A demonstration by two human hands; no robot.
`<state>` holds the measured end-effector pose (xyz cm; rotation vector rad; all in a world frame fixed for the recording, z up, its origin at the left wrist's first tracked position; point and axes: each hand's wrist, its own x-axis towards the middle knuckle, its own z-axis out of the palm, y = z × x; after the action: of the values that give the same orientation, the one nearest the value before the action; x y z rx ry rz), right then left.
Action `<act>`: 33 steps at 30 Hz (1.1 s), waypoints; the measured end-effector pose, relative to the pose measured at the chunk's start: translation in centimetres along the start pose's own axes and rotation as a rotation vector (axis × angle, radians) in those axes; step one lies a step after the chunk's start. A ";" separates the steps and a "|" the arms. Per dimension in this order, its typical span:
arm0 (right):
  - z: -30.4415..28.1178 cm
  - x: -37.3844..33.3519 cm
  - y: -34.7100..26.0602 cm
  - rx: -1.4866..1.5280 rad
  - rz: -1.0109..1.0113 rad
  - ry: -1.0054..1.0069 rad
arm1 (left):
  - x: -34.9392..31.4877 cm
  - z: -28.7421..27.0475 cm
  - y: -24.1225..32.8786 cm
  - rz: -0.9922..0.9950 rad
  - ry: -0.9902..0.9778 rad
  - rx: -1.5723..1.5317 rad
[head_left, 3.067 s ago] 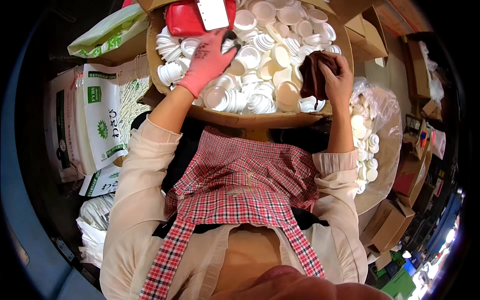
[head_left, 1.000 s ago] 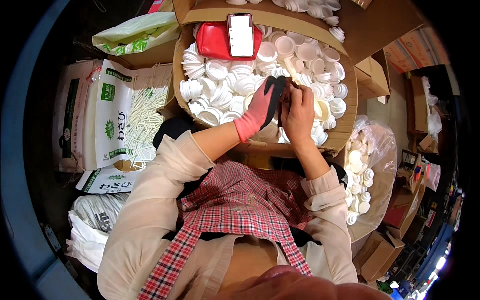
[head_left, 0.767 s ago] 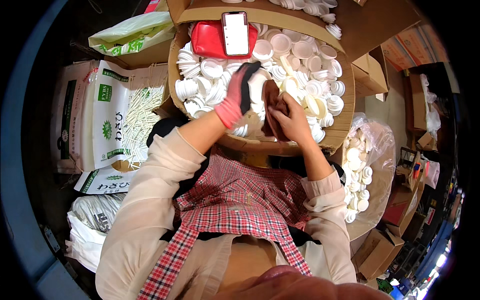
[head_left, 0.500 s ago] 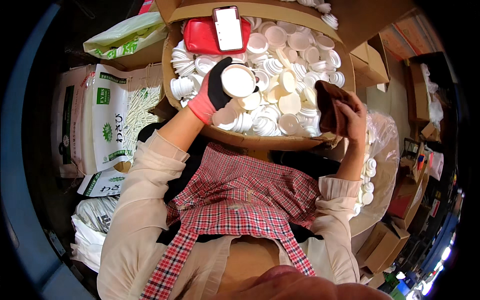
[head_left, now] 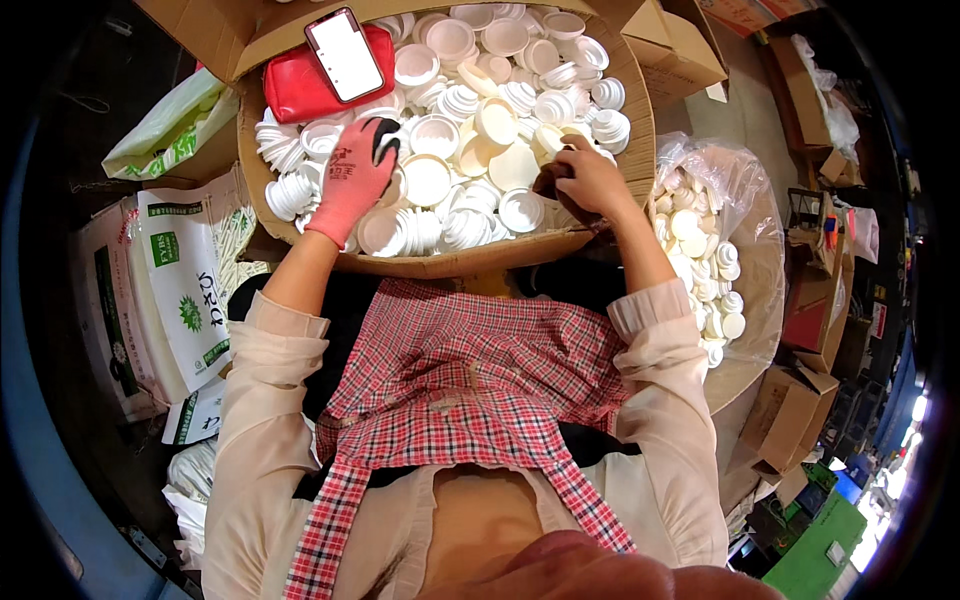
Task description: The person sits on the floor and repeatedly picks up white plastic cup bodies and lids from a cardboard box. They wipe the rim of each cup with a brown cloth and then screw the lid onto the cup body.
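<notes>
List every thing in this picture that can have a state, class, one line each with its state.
Left hand: gloved, curled
Right hand: bare, gripping brown cloth
Brown cloth: bunched
Smartphone: screen lit, lying on red pouch
Red pouch: partly covered by smartphone
Cardboard box: open, heaped with round lids
Round lids: loose, jumbled
Plaid apron: worn, wrinkled

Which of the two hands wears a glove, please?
The left hand: it wears a pink glove with black on its fingers. The right hand is ungloved and holds a brown cloth.
</notes>
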<state>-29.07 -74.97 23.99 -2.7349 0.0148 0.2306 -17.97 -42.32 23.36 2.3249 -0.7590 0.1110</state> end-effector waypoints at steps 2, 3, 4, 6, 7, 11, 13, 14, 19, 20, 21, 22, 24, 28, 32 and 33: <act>1.2 1.0 -0.2 -0.067 0.074 -0.025 | 0.0 1.0 0.4 -0.075 -0.066 -0.212; 0.9 1.4 -1.3 -0.102 0.067 0.012 | 0.0 0.7 1.4 -0.165 -0.153 -0.345; 0.6 1.2 -2.5 -0.014 -0.018 0.078 | -0.5 1.3 1.4 -0.176 -0.128 -0.434; -0.8 -0.2 -6.4 0.176 -0.243 0.238 | -0.2 2.3 3.0 -0.312 -0.217 -1.018; -1.3 -1.1 -8.9 0.305 -0.283 0.256 | -0.2 2.7 4.2 -0.420 -0.204 -1.297; 0.0 -1.7 -13.2 0.305 -0.520 0.285 | 0.3 3.8 6.1 -0.330 -0.346 -1.707; 0.0 -1.6 -13.6 0.489 -0.461 0.312 | -0.2 1.9 6.6 0.142 -0.086 -0.793; -0.3 -1.3 -13.2 0.626 -0.396 0.382 | -0.1 1.9 6.4 0.046 -0.099 -0.999; 1.0 0.2 -14.9 0.562 -0.524 0.447 | -0.2 5.3 2.5 -0.180 -0.342 -1.660; 0.7 -0.9 -15.9 0.317 -0.552 0.427 | -0.2 4.7 2.5 -0.261 -0.452 -2.060; 0.7 -0.8 -15.6 0.191 -0.590 0.417 | -0.1 4.2 2.6 -0.372 -0.568 -2.382; 0.5 -0.6 -14.7 0.065 -0.627 0.405 | 0.0 3.6 2.6 -0.510 -0.430 -2.150; 0.0 0.1 -12.8 -0.108 -0.674 0.442 | 0.7 1.1 3.9 -0.754 -0.344 -1.972; 0.2 0.6 -13.2 -0.063 -0.693 0.741 | -1.0 1.5 5.4 -0.286 -0.272 -0.907; 1.1 0.9 -14.4 0.124 -0.425 0.704 | -1.5 4.3 5.6 -0.218 -0.030 -1.148; 1.1 0.8 -13.7 0.112 -0.349 0.581 | -1.3 4.5 5.7 -0.193 0.064 -1.203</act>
<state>-27.89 -61.93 28.11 -2.5384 -0.2763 -0.6386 -22.76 -47.92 22.84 1.2149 -0.3695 -0.2871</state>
